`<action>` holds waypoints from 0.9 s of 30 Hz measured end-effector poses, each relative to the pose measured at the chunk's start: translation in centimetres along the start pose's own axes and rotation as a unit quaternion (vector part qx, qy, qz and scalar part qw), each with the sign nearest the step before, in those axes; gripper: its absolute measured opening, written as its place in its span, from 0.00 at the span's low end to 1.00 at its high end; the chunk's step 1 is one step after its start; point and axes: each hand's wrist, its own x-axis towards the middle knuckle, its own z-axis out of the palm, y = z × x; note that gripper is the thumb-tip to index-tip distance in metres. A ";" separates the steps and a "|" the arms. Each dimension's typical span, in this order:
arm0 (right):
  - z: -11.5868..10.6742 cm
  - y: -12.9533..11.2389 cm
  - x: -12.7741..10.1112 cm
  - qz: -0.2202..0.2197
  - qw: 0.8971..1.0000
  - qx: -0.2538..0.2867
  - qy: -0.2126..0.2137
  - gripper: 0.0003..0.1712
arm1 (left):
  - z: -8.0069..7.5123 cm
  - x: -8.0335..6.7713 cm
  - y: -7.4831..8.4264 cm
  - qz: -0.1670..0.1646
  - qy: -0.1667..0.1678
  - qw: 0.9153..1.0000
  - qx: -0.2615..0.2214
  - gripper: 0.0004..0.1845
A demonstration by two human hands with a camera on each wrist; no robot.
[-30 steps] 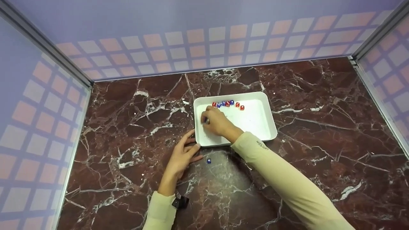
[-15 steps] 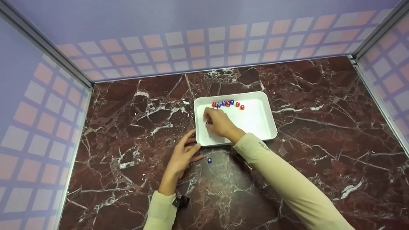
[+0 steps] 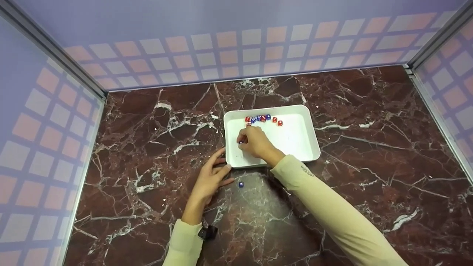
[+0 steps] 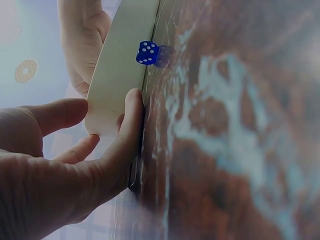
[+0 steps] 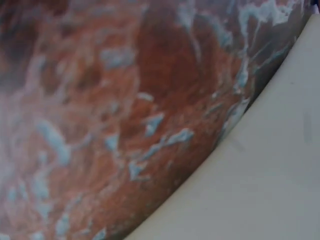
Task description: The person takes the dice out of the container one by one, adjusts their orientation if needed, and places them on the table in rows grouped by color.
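A white tray [image 3: 309,130] sits on the marble table. Several red and blue dice [image 3: 263,119] lie in a row along its far edge. My right hand [image 3: 242,141] is inside the tray's left part, with fingers curled and pinching a small dark die. My left hand [image 3: 223,167] rests on the table with straight fingers touching the tray's near left corner; the left wrist view shows those fingers [image 4: 131,112] against the tray wall [image 4: 120,75]. One blue die [image 3: 241,184] [image 4: 147,53] lies on the table just in front of the tray. The right wrist view shows only blurred marble and the tray rim [image 5: 270,170].
Dark red marble table [image 3: 369,155] is enclosed by patterned walls at the back [image 3: 236,48], left and right. A small black device [image 3: 208,232] sits at my left wrist.
My right hand has shifted slightly towards me and to the right inside the tray, still pinching the die. The left hand and the loose blue die have stayed in place.
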 end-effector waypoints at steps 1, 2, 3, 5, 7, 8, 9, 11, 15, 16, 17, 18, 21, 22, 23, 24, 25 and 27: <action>-0.1 0.0 -0.1 0.001 1.000 -0.004 -0.002 0.06 | 0.1 0.0 0.0 -0.001 -0.001 1.000 -0.001 0.35; -0.2 0.1 -0.3 0.001 1.000 -0.007 -0.003 0.06 | 0.2 0.1 0.0 -0.001 -0.002 1.000 -0.002 0.35; -0.2 0.1 -0.4 0.000 1.000 -0.010 -0.005 0.06 | 0.2 0.1 0.0 -0.002 -0.002 1.000 -0.003 0.35; -0.3 0.0 -0.7 -0.002 1.000 -0.012 -0.010 0.06 | 0.3 0.1 0.0 -0.003 -0.001 1.000 -0.004 0.35; -0.3 0.0 -0.9 -0.003 1.000 -0.010 -0.019 0.07 | 0.2 0.1 0.0 -0.005 0.002 1.000 -0.004 0.35; -0.3 0.0 -1.0 -0.003 1.000 -0.007 -0.022 0.07 | 0.2 0.1 0.0 -0.007 0.005 1.000 -0.004 0.35; -0.3 0.0 -1.0 -0.003 1.000 -0.003 -0.025 0.07 | 0.2 0.1 0.0 -0.008 0.007 1.000 -0.004 0.35; -0.2 0.2 -1.2 -0.004 1.000 0.004 -0.029 0.09 | 0.2 0.1 -0.1 -0.011 0.012 1.000 -0.006 0.35; -0.1 0.3 -1.3 -0.018 0.999 0.016 -0.021 0.10 | 0.1 0.0 0.0 -0.014 0.016 1.000 -0.007 0.35; 0.0 0.4 -1.3 -0.023 0.999 0.020 -0.019 0.11 | 0.1 0.0 0.0 -0.014 0.017 1.000 -0.006 0.35; 0.0 0.5 -1.3 -0.027 0.999 0.027 -0.015 0.11 | 0.1 0.0 0.0 -0.015 0.017 1.000 -0.006 0.35; 0.0 0.5 -1.3 -0.029 0.999 0.034 -0.013 0.11 | 0.1 0.0 0.0 -0.014 0.017 1.000 -0.005 0.35; 0.1 0.7 -1.4 -0.029 0.998 0.047 -0.003 0.10 | 0.1 0.0 0.0 -0.013 0.019 1.000 -0.001 0.35; 0.1 0.7 -1.5 -0.029 0.998 0.047 0.001 0.09 | 0.1 -0.1 0.0 -0.012 0.020 1.000 -0.002 0.35; 0.0 0.6 -1.6 -0.030 0.998 0.046 0.006 0.09 | 0.1 -0.1 0.0 -0.012 0.021 1.000 -0.001 0.35; -0.1 0.5 -1.7 -0.032 0.998 0.043 0.012 0.08 | 0.2 -0.1 0.1 -0.011 0.020 1.000 -0.001 0.35; -0.3 0.4 -2.0 -0.037 0.998 0.041 0.018 0.08 | 0.2 -0.1 0.1 -0.011 0.020 1.000 -0.001 0.35; -0.7 0.1 -2.6 -0.050 0.997 0.041 0.032 0.08 | 0.3 -0.1 0.1 -0.009 0.018 1.000 0.000 0.35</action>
